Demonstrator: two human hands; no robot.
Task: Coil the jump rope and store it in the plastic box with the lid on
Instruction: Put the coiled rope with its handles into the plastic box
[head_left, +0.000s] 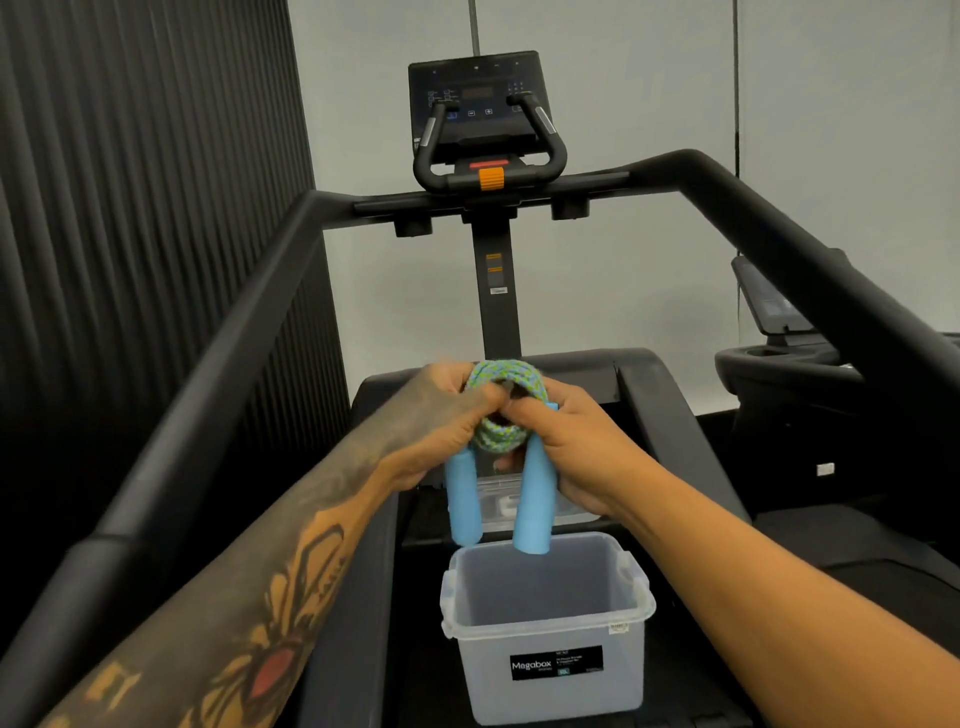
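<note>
The jump rope (498, 384), a green-and-blue braided cord, is wound into a tight coil held between both hands. Its two light-blue foam handles (532, 509) hang down from the coil. My left hand (441, 415) grips the coil's left side and my right hand (571, 447) grips its right side. Directly below stands the clear plastic box (550, 623) with a black label, open and with nothing inside. The clear lid (498, 499) lies flat just beyond the box, partly hidden by the handles.
The box and lid rest on a treadmill belt (426, 525). Black handrails (218, 374) run along both sides, and the console (478, 104) rises ahead. A dark ribbed wall is at the left; another machine (779, 353) stands at the right.
</note>
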